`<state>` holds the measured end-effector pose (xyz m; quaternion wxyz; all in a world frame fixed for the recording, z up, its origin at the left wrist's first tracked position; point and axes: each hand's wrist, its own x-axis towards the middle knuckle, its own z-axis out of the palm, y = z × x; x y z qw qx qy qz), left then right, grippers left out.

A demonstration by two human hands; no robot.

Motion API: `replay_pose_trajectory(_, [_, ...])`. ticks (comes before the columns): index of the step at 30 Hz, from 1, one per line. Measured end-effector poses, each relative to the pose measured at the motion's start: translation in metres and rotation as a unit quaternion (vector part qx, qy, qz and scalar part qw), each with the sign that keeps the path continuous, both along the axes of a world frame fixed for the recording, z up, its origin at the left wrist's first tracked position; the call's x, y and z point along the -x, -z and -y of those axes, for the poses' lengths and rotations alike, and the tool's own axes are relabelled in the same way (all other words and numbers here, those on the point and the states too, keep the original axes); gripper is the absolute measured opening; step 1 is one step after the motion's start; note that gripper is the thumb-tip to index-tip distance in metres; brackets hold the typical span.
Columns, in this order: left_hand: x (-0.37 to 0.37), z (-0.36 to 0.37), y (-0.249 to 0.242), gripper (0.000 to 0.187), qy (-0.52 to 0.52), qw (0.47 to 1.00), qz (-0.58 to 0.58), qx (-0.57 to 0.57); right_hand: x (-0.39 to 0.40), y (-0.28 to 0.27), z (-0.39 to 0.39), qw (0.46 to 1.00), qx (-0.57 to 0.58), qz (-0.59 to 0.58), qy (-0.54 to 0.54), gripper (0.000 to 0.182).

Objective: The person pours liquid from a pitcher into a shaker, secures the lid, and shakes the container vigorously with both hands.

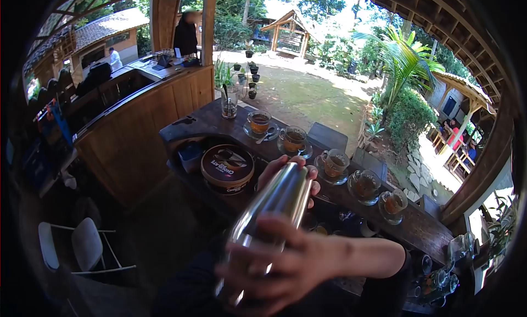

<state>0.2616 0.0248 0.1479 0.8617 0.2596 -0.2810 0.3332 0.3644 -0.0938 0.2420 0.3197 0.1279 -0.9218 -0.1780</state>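
A shiny metal cocktail shaker (280, 193) is held tilted in front of me, between both hands. My left hand (269, 173) is closed around its far end, fingertips showing along the right side. Across the near end lies my right hand (274, 259), its fingers wrapped over the metal and smeared by motion. Beyond the shaker, several glass cups of amber drink stand on saucers along the dark counter, among them one cup (294, 138) just past my left hand and another cup (335, 164) to its right. A round brown tub (227, 166) marked "chocolate" sits left of the shaker.
A glass holding spoons (229, 104) stands at the counter's far left. Glass jars (463, 245) are at the lower right. On the left are a wooden counter (148, 116) and a white folding chair (88, 244). A person (186, 36) stands behind that counter.
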Motion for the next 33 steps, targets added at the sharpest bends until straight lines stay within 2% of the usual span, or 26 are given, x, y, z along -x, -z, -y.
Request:
replay_pose_trajectory(1, [-0.005, 0.005, -0.011, 0.040, -0.039, 0.992, 0.055, -0.110, -0.003, 0.001, -0.004, 1.000, 0.002, -0.001, 0.004, 0.051])
replay_pose_trajectory(3, [-0.012, 0.003, -0.011, 0.037, 0.006, 0.989, 0.075, -0.126, -0.010, 0.006, -0.020, 0.998, -0.047, -0.016, -0.033, 0.043])
replay_pose_trajectory(4, [-0.017, 0.016, -0.013, 0.036, -0.152, 0.986, -0.046, 0.058, -0.015, 0.006, -0.045, 0.998, -0.030, -0.047, 0.003, 0.043])
replay_pose_trajectory(5, [-0.023, 0.024, -0.014, 0.037, -0.300, 0.910, -0.166, 0.234, -0.025, 0.007, -0.068, 0.995, 0.063, -0.073, 0.040, 0.047])
replay_pose_trajectory(6, [-0.035, -0.008, 0.024, 0.036, -0.237, 0.938, -0.147, 0.205, -0.037, 0.008, -0.087, 0.972, 0.130, -0.094, 0.169, 0.055])
replay_pose_trajectory(7, [-0.046, -0.041, 0.060, 0.038, -0.173, 0.961, -0.125, 0.174, -0.045, 0.014, -0.104, 0.922, 0.273, -0.197, 0.189, 0.057])
replay_pose_trajectory(9, [-0.049, -0.030, 0.043, 0.035, -0.046, 0.959, -0.108, 0.258, -0.050, 0.008, -0.097, 0.889, 0.353, -0.230, 0.179, 0.061])
replay_pose_trajectory(10, [-0.046, -0.034, 0.033, 0.035, -0.044, 0.960, -0.108, 0.254, -0.051, 0.002, -0.083, 0.943, 0.243, -0.182, 0.137, 0.060])
replay_pose_trajectory(12, [-0.037, -0.036, 0.017, 0.036, 0.042, 0.986, -0.129, 0.096, -0.036, -0.004, -0.033, 0.993, 0.043, -0.094, 0.062, 0.058])
replay_pose_trajectory(13, [-0.041, -0.018, 0.005, 0.039, 0.039, 0.998, -0.012, 0.048, -0.032, 0.003, -0.018, 0.996, -0.049, -0.061, 0.031, 0.057])
replay_pose_trajectory(15, [-0.042, -0.006, -0.005, 0.040, 0.015, 0.998, 0.053, -0.001, -0.035, 0.006, -0.024, 0.997, -0.057, -0.058, 0.018, 0.054])
replay_pose_trajectory(16, [-0.041, -0.022, 0.009, 0.040, 0.051, 0.998, 0.023, 0.039, -0.036, 0.008, -0.030, 0.996, -0.067, -0.051, 0.002, 0.051])
replay_pose_trajectory(17, [-0.037, -0.043, 0.023, 0.041, 0.089, 0.991, -0.052, 0.085, -0.039, 0.007, -0.050, 0.997, -0.029, -0.067, 0.040, 0.050])
replay_pose_trajectory(18, [-0.041, -0.033, 0.019, 0.041, 0.079, 0.992, -0.051, 0.082, -0.045, 0.006, -0.071, 0.986, 0.138, -0.071, 0.064, 0.046])
replay_pose_trajectory(19, [-0.051, -0.018, 0.014, 0.042, -0.033, 0.986, -0.085, 0.142, -0.049, 0.004, -0.084, 0.965, 0.178, -0.132, 0.141, 0.042])
replay_pose_trajectory(20, [-0.055, -0.007, 0.013, 0.044, -0.144, 0.962, -0.115, 0.200, -0.049, 0.005, -0.089, 0.927, 0.273, -0.213, 0.144, 0.049])
replay_pose_trajectory(21, [-0.051, -0.012, 0.022, 0.044, -0.101, 0.966, -0.108, 0.212, -0.047, 0.003, -0.090, 0.872, 0.365, -0.289, 0.147, 0.058])
replay_pose_trajectory(22, [-0.047, -0.025, 0.026, 0.044, -0.105, 0.967, -0.106, 0.205, -0.045, 0.001, -0.083, 0.926, 0.261, -0.252, 0.109, 0.049])
replay_pose_trajectory(24, [-0.034, -0.038, 0.025, 0.037, 0.070, 0.986, -0.090, 0.122, -0.036, -0.005, -0.039, 0.985, 0.076, -0.150, 0.037, 0.042])
replay_pose_trajectory(25, [-0.029, -0.025, 0.007, 0.038, 0.013, 0.998, -0.057, 0.034, -0.033, -0.003, -0.020, 0.996, -0.002, -0.091, 0.003, 0.043])
replay_pose_trajectory(27, [-0.028, -0.003, -0.016, 0.039, -0.028, 0.998, 0.010, -0.057, -0.032, 0.003, -0.018, 0.997, -0.030, -0.074, -0.008, 0.044])
replay_pose_trajectory(28, [-0.028, -0.016, -0.005, 0.037, -0.017, 0.999, 0.007, -0.051, -0.031, 0.008, -0.018, 0.997, -0.057, -0.056, -0.020, 0.046])
replay_pose_trajectory(29, [-0.020, -0.021, 0.004, 0.038, 0.003, 0.990, -0.098, 0.105, -0.032, 0.003, -0.037, 0.997, -0.043, -0.071, 0.002, 0.045])
replay_pose_trajectory(30, [-0.028, -0.025, 0.020, 0.038, 0.000, 0.990, -0.098, 0.105, -0.032, 0.003, -0.054, 0.992, 0.058, -0.111, 0.005, 0.050])
replay_pose_trajectory(32, [-0.056, -0.030, 0.045, 0.039, -0.206, 0.957, -0.054, 0.196, -0.042, 0.005, -0.083, 0.935, 0.252, -0.217, 0.122, 0.054])
replay_pose_trajectory(33, [-0.047, -0.018, 0.028, 0.037, -0.117, 0.946, -0.115, 0.278, -0.047, 0.009, -0.085, 0.900, 0.335, -0.248, 0.127, 0.054])
